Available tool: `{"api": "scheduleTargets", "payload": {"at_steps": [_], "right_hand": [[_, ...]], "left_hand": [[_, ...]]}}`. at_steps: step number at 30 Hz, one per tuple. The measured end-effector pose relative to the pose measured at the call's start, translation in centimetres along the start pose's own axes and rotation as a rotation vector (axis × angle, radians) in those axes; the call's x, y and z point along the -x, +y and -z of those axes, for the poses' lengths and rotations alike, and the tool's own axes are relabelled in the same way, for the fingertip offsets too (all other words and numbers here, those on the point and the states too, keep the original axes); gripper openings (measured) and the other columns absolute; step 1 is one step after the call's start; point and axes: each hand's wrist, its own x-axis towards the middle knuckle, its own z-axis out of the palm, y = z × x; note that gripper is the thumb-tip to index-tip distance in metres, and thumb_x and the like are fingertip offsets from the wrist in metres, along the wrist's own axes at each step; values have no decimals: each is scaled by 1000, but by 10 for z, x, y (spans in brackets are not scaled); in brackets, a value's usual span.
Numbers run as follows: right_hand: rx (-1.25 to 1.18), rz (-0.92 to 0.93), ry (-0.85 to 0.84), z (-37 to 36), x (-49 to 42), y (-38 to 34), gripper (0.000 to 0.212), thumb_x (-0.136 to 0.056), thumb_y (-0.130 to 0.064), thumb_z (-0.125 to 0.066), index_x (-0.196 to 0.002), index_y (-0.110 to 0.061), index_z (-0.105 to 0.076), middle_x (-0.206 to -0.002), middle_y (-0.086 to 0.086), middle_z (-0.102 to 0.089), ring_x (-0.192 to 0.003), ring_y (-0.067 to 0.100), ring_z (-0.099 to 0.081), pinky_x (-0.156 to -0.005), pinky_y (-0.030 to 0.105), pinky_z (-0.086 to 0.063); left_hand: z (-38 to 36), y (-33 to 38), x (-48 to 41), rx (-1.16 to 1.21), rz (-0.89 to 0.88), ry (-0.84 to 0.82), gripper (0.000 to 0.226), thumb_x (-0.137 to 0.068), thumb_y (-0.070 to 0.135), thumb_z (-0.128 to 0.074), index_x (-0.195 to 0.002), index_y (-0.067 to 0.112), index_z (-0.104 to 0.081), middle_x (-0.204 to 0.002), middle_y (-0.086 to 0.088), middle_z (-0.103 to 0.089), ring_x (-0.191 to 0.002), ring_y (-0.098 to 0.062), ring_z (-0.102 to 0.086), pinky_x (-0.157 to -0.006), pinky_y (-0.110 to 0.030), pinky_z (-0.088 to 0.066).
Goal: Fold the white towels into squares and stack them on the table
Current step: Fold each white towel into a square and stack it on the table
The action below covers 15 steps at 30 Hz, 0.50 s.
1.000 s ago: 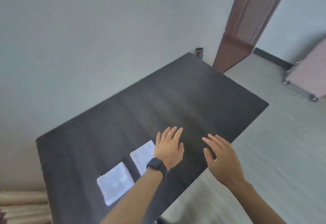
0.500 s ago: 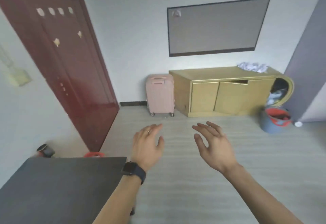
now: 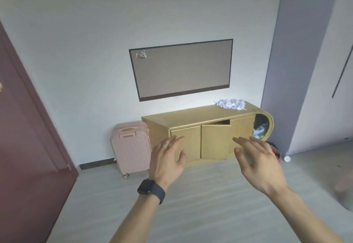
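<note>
Both spread: left hand [image 3: 167, 163], right hand [image 3: 257, 168], over floor [image 3: 210, 214]; heap [image 3: 230, 104] maybe towels.

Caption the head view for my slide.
Open, empty left hand and right hand held out toward a yellow cabinet bearing a crumpled white heap, pink suitcase beside it.

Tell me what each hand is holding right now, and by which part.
Nothing is held. The left hand and the right hand are both open with fingers spread, up in the air and touching nothing.
</note>
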Motion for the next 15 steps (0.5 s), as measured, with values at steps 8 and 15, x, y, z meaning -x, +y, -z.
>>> {"api": "scheduleTargets", "payload": {"at_steps": [8, 15], "right_hand": [[19, -42, 22, -63, -140, 80, 47, -93, -52, -36, -126, -33, -64, -113, -16, -68, -128, 18, -46, -94, 36, -45], [40, -97, 13, -119, -259, 189, 34, -97, -45, -47, -126, -36, -63, -116, -16, -66, -128, 17, -46, -96, 41, -47]], "left_hand": [[-96, -15, -176, 24, -59, -22, 44, -92, 34, -52, -136, 31, -56, -140, 4, -56, -130, -17, -48, -109, -35, -37], [-208, -16, -313, 6, -100, -69, 44, -94, 34, -54, -139, 31, -54, -141, 6, -55, -132, -17, -46, -110, -36, -35]]}}
